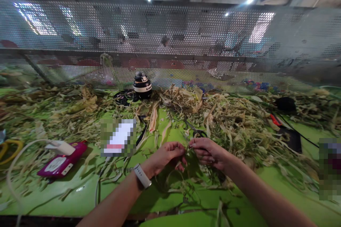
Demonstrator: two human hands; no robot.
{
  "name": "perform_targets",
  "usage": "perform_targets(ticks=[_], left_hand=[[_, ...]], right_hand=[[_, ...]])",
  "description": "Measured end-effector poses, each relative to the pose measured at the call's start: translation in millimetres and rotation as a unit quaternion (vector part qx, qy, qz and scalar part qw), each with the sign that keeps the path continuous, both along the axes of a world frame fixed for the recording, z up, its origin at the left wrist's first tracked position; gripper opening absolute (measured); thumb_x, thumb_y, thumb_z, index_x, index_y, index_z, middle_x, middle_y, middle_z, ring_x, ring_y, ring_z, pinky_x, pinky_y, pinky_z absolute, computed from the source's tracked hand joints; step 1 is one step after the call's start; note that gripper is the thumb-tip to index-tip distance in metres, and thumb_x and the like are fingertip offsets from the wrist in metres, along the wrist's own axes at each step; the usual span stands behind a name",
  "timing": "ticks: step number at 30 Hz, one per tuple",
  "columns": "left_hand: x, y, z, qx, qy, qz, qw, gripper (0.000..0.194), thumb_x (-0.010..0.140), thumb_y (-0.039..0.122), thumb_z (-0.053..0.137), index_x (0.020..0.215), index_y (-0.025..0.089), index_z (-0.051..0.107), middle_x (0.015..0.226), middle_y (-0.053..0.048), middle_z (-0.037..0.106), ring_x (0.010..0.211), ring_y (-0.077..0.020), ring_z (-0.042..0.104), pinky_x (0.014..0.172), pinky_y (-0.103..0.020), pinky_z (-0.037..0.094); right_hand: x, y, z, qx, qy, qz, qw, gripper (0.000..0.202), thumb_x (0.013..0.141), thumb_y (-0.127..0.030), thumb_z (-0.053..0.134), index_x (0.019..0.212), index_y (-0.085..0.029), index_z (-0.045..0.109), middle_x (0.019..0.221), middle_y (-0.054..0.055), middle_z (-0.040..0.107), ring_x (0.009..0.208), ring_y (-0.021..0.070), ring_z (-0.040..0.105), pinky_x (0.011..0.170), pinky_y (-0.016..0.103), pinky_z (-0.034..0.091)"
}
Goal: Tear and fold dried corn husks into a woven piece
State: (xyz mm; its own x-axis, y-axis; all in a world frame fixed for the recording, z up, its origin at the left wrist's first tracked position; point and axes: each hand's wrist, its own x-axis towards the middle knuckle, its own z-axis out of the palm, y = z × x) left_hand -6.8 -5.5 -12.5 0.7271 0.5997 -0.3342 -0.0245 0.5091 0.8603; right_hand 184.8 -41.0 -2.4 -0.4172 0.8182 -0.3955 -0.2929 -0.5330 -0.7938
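My left hand (172, 156), with a white band on its wrist, is closed with thumb and forefinger pinched together. My right hand (209, 152) is just beside it, also closed in a pinch. A thin dried plant strand (187, 145) shows between the fingertips of both hands; its full length is hard to make out. Curled dry strands (170, 179) hang below the left fingers. Dark-handled scissors (198, 132) lie just beyond the right hand. Loose dried leaves (234, 120) are heaped right of and behind it.
A phone (119, 136) with a cable lies to the left, beside a magenta power box (62, 159) with a white plug. Behind stand a black container (142, 86) and a perforated metal screen (170, 35). Yellow-handled scissors (12, 149) sit far left. The green table (271, 181) carries scattered leaves.
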Motion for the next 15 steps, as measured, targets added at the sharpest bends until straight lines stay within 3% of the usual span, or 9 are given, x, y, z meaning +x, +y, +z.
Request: perform_targets(ticks=[9, 15], left_hand=[[-2.3, 0.7, 0.0, -0.01, -0.007, -0.007, 1.0, 0.029, 0.062, 0.026, 0.074, 0.078, 0.017, 0.051, 0.058, 0.001, 0.065, 0.044, -0.0103, 0.056, 0.049, -0.023, 0.045], [1.0, -1.4, 0.2, -0.004, 0.005, 0.009, 1.0, 0.034, 0.063, 0.037, 0.073, 0.08, 0.017, 0.052, 0.057, 0.001, 0.065, 0.042, -0.0108, 0.058, 0.046, -0.022, 0.043]], right_hand=[[0.3, 0.5, 2.4, 0.007, 0.002, 0.003, 1.0, 0.014, 0.074, -0.025, 0.061, 0.082, -0.017, 0.052, 0.033, -0.015, 0.033, 0.024, 0.0011, 0.012, 0.027, 0.014, 0.009], [-0.5, -1.0, 2.1, 0.01, 0.002, 0.009, 1.0, 0.018, 0.073, -0.028, 0.064, 0.082, -0.016, 0.053, 0.034, -0.015, 0.032, 0.025, 0.0006, 0.012, 0.027, 0.013, 0.009]])
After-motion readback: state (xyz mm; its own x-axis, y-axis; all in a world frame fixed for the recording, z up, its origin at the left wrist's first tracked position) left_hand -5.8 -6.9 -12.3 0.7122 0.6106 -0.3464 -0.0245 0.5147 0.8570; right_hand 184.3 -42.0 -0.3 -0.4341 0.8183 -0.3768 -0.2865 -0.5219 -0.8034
